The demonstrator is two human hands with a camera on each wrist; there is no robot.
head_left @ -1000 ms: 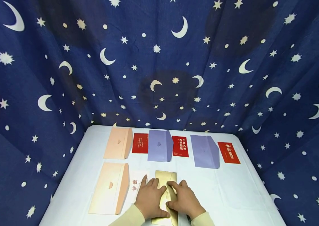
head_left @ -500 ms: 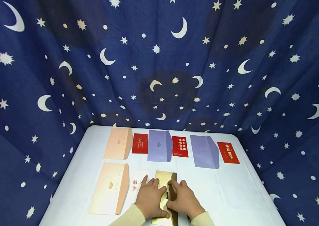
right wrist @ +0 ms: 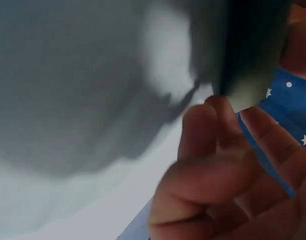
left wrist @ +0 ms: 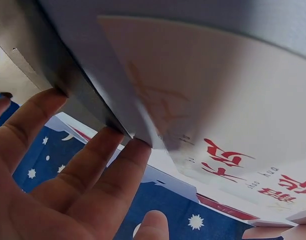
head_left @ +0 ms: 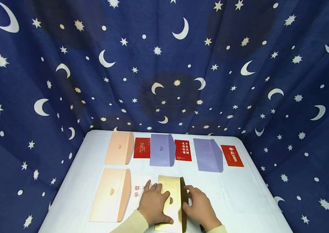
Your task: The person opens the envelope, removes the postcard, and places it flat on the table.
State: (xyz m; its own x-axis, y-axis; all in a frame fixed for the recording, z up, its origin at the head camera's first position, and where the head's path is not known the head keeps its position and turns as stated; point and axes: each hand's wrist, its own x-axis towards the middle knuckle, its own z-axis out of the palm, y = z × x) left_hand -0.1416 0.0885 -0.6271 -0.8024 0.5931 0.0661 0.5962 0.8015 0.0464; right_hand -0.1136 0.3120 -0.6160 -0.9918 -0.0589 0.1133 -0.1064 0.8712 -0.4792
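A gold envelope [head_left: 168,189] lies on the white table near its front edge, its darker flap [head_left: 184,194] folded out to the right. My left hand [head_left: 153,204] rests on the envelope with fingers spread, pressing its left side and middle. At the flap's outer edge, my right hand [head_left: 198,205] holds the flap with curled thumb and fingers. The right wrist view shows these fingers [right wrist: 200,125] at the flap's edge. Left of the envelope lies a white card with red characters [head_left: 136,191], partly covered by my left hand.
Two peach envelopes [head_left: 110,195] lie on the left. Along the back are two purple envelopes [head_left: 161,153] and three red cards [head_left: 183,153]. A dark blue curtain [head_left: 164,64] with moons and stars surrounds the white table [head_left: 249,200].
The gold envelope's flap has swung outward to the right, and my right hand has moved right with it. My left hand stays on the envelope. The head view has shifted slightly.
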